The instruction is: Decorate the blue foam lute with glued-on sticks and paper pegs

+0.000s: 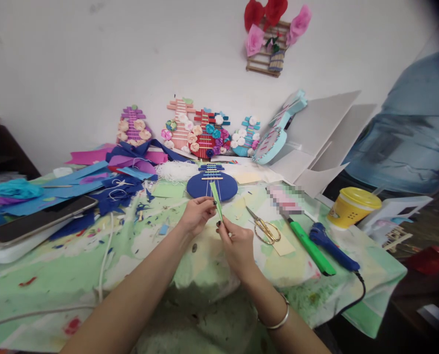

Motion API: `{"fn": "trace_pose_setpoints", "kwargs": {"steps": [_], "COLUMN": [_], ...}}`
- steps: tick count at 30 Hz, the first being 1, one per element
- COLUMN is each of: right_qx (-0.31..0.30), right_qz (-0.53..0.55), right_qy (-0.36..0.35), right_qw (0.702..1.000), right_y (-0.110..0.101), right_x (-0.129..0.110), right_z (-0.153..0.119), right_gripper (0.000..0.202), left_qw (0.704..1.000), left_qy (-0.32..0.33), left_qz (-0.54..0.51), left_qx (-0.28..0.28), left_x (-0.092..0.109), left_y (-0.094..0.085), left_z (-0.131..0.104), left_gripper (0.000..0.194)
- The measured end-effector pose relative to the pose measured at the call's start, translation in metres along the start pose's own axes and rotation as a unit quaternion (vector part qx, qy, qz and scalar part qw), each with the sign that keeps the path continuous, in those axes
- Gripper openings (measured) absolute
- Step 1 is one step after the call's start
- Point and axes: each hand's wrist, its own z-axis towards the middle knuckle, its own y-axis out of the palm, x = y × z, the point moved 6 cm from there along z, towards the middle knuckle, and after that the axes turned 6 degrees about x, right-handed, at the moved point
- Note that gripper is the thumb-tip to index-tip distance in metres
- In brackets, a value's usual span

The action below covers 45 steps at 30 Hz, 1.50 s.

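Note:
Between my two hands is a narrow folded strip of green paper (216, 197), tilted upward over the table. The fingers of my left hand (201, 212) pinch its left edge. My right hand (236, 238) is closed round its lower end, thumb toward the strip. Just beyond my hands lies a small blue craft lute (212, 186) with a round body, pale strings and a short pegged neck. Gold-handled scissors (267, 232) rest to the right of my right hand, partly over a pale yellow paper piece (284, 246).
Right of the scissors lie a green utility knife (311, 248) and a blue glue gun (333, 246), near a yellow-lidded cup (354, 206). At left are a phone (44, 219) and coloured paper scraps (79, 179). Flower-covered craft lutes (205, 135) lean on the wall.

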Motion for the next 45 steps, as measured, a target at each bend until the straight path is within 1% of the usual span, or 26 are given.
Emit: {"fn": "trace_pose_setpoints", "kwargs": {"steps": [3, 6, 12, 14, 17, 19, 22, 24, 25, 29, 31, 33, 36, 38, 41, 45], "right_qx": [-0.006, -0.003, -0.001, -0.004, -0.014, -0.016, -0.002, 0.015, 0.026, 0.068, 0.079, 0.081, 0.081, 0.079, 0.064, 0.031], "right_qz": [0.104, 0.194, 0.285, 0.332, 0.419, 0.459, 0.484, 0.476, 0.461, 0.357, 0.32, 0.314, 0.325, 0.323, 0.319, 0.33], "right_qy": [0.061, 0.108, 0.174, 0.198, 0.235, 0.258, 0.275, 0.269, 0.262, 0.218, 0.204, 0.205, 0.217, 0.22, 0.216, 0.209], "right_qw": [0.993, 0.975, 0.943, 0.922, 0.877, 0.85, 0.831, 0.837, 0.848, 0.906, 0.922, 0.924, 0.917, 0.917, 0.921, 0.92], "right_y": [-0.003, -0.004, -0.001, 0.002, 0.008, 0.012, 0.014, 0.013, 0.012, 0.001, -0.003, -0.004, -0.003, -0.003, -0.001, 0.003], "right_x": [0.0, -0.001, 0.005, 0.007, 0.007, 0.007, 0.008, 0.009, 0.01, 0.01, 0.01, 0.01, 0.013, 0.014, 0.011, 0.007], "right_z": [0.0, 0.0, -0.001, 0.0, 0.002, 0.003, 0.003, 0.002, 0.002, 0.001, 0.0, 0.0, -0.001, -0.003, -0.004, -0.005], "right_gripper": [0.028, 0.025, 0.019, 0.017, 0.016, 0.017, 0.021, 0.022, 0.022, 0.021, 0.021, 0.021, 0.021, 0.02, 0.02, 0.019], "left_qw": [1.0, 0.999, 0.998, 0.998, 0.996, 0.994, 0.992, 0.991, 0.991, 0.989, 0.989, 0.992, 0.996, 0.997, 0.996, 0.993], "left_qy": [-0.006, -0.006, -0.002, 0.003, -0.008, -0.017, -0.015, -0.005, 0.001, 0.026, 0.031, 0.032, 0.042, 0.055, 0.072, 0.075], "left_qz": [-0.01, -0.009, -0.003, -0.001, 0.017, 0.027, 0.041, 0.051, 0.054, 0.054, 0.056, 0.052, 0.036, 0.018, 0.0, 0.014], "left_qx": [-0.02, -0.044, -0.06, -0.065, -0.086, -0.103, -0.114, -0.122, -0.126, -0.137, -0.133, -0.113, -0.072, -0.058, -0.058, -0.085], "left_x": [0.001, 0.001, 0.004, 0.004, 0.001, -0.001, -0.001, -0.001, -0.001, -0.001, -0.001, -0.001, 0.003, 0.005, 0.009, 0.012], "left_y": [0.003, 0.007, 0.011, 0.011, 0.012, 0.013, 0.014, 0.014, 0.015, 0.015, 0.014, 0.013, 0.01, 0.009, 0.008, 0.01], "left_z": [-0.002, -0.005, -0.008, -0.008, -0.01, -0.011, -0.013, -0.013, -0.013, -0.012, -0.012, -0.011, -0.008, -0.006, -0.005, -0.007], "left_gripper": [0.018, 0.018, 0.017, 0.017, 0.016, 0.017, 0.016, 0.015, 0.015, 0.012, 0.012, 0.012, 0.018, 0.021, 0.021, 0.019]}}
